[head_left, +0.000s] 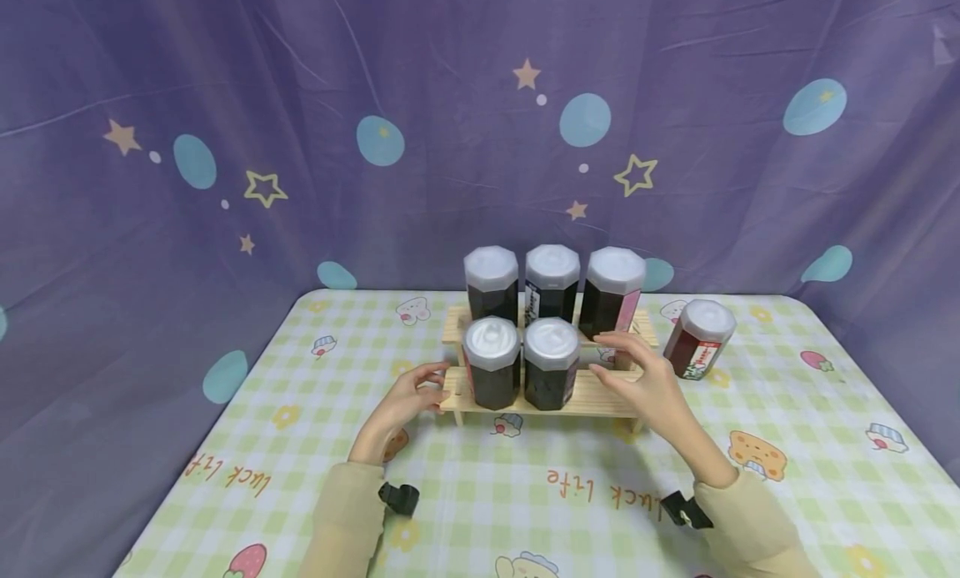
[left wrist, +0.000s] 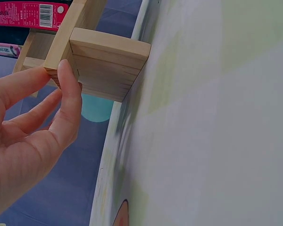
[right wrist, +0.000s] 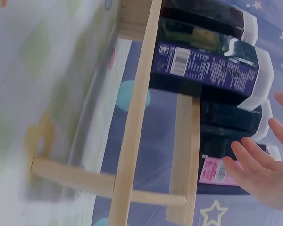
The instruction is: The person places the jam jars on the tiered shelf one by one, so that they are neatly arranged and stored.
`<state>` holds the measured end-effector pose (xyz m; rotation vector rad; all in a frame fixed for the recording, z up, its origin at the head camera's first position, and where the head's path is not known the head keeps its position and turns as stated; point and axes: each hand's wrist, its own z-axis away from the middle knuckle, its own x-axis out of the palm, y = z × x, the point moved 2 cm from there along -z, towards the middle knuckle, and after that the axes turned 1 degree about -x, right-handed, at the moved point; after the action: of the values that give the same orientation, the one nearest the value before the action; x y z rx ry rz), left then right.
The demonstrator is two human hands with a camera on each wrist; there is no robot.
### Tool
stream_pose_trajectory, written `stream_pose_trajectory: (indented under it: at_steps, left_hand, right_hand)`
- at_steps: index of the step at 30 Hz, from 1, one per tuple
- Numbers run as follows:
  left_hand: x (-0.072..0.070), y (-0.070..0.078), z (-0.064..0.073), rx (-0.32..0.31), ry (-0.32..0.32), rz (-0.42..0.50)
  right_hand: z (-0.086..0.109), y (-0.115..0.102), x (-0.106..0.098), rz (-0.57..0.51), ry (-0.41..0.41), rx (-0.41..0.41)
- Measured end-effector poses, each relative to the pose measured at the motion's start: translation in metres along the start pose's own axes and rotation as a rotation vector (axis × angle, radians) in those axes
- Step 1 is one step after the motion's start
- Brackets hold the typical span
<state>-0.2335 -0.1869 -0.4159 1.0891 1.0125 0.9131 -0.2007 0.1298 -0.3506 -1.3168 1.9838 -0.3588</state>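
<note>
A two-step wooden rack (head_left: 611,396) stands on the table, bearing dark jars with whitish lids. Two of them, a left jar (head_left: 492,382) and a right jar (head_left: 551,384), occupy the lower front step. My left hand (head_left: 405,399) pinches the left end of that step; in the left wrist view its thumb and forefinger hold the board's corner (left wrist: 61,52). To the right of the front jars is my right hand (head_left: 648,386), fingers spread and holding nothing. The right wrist view shows its fingers (right wrist: 247,162) in front of a back jar's pink label (right wrist: 211,170).
Three more jars line the upper back step: left (head_left: 491,282), middle (head_left: 552,288) and right (head_left: 611,299). A reddish-brown jar (head_left: 701,340) stands on the checked tablecloth (head_left: 480,478) right of the rack. Behind the table hangs a purple curtain (head_left: 465,203).
</note>
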Motion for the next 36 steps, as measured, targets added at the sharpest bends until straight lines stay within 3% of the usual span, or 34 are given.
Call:
stream_pose_trajectory:
  at_steps: [7,16,23,26,31,32,36]
  left_hand:
    - [0.000,0.000,0.001,0.009,-0.005,0.000]
    - [-0.001,0.001,0.001,0.014,-0.013,0.002]
    - [0.000,-0.001,-0.001,0.012,-0.007,0.002]
    - [-0.002,-0.009,-0.006,0.009,-0.006,0.014]
    - [-0.005,-0.022,-0.013,0.011,0.003,0.017]
    - [-0.005,-0.023,-0.013,0.012,0.009,0.016]
    - [-0.005,-0.024,-0.013,0.031,0.021,0.006]
  right_hand:
    - [0.005,0.028,-0.009,0.035,-0.001,-0.016]
    - [0.008,0.042,-0.028,0.136,-0.026,0.102]
    - [0.010,0.058,-0.041,0.204,-0.007,0.131]
    - [0.010,0.065,-0.047,0.232,-0.006,0.140]
    - [0.010,0.076,-0.055,0.224,0.028,0.123]
    - [0.012,0.086,-0.056,0.185,0.042,0.122]
    - [0.013,0.096,-0.064,0.137,0.049,0.184]
